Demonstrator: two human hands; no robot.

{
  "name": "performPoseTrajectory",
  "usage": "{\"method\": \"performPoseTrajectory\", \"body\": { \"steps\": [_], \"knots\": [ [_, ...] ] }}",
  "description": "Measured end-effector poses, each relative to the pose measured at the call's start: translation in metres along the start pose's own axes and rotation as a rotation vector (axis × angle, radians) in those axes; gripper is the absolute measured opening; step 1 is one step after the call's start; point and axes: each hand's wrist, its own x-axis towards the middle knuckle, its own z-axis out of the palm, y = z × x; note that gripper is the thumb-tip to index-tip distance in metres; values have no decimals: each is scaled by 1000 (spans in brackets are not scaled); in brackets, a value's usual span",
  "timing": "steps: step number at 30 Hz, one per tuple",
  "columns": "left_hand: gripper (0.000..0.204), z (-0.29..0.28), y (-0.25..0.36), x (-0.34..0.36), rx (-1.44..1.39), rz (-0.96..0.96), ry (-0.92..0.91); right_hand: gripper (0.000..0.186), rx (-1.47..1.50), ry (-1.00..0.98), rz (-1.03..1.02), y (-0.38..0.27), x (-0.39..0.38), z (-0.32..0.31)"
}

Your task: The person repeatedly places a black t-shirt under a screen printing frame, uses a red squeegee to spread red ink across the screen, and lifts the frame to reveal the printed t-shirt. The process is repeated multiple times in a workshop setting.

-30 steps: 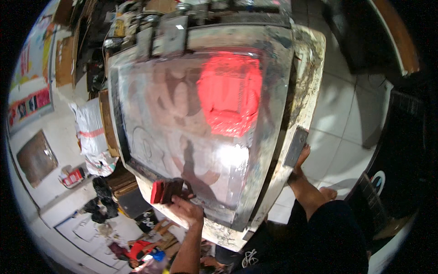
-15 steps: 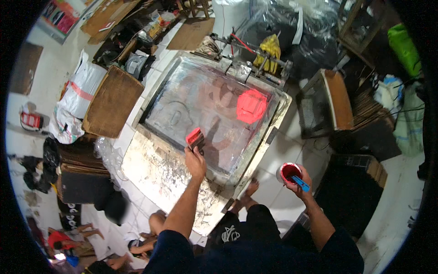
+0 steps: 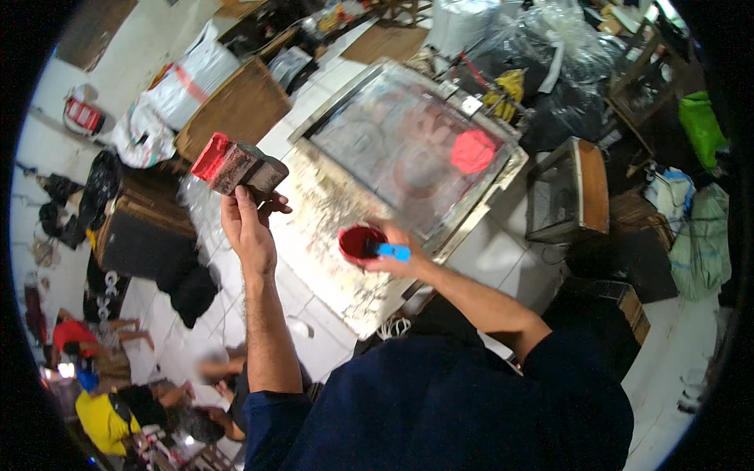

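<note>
While the raised left hand (image 3: pixel 250 226) clutched a red-edged wooden squeegee block (image 3: pixel 238 166), the right hand (image 3: pixel 393 250) gripped a small red paint cup (image 3: pixel 360 242) and blue-handled tool (image 3: pixel 391 251).

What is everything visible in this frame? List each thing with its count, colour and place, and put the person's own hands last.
Squeegee block: one, wood with red-stained edge, raised at upper left.
Ink cup: one, red inside, centre, over the table's near end.
Blue tool: one, blue, at the cup's rim.
Printing screen: one, metal-framed grey mesh, on the table, upper centre.
Ink patch: one, red, on the screen's right part.
Table: one, pale and ink-stained, under the screen.
Cardboard box: one, brown, left of the screen.
Green bag: one, far right.
Left hand: one, gripping the squeegee block.
Right hand: one, holding the ink cup and blue tool.
</note>
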Motion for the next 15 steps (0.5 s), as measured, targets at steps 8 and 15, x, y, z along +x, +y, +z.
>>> {"method": "performPoseTrajectory", "body": {
  "steps": [8,15],
  "knots": [
    [31,-8,32,-79,107,-53,196,122,-169,59,-518,25,72,55],
    [30,50,8,-108,102,23,413,53,-33,-241,-603,-4,83,5]
  ]
}}
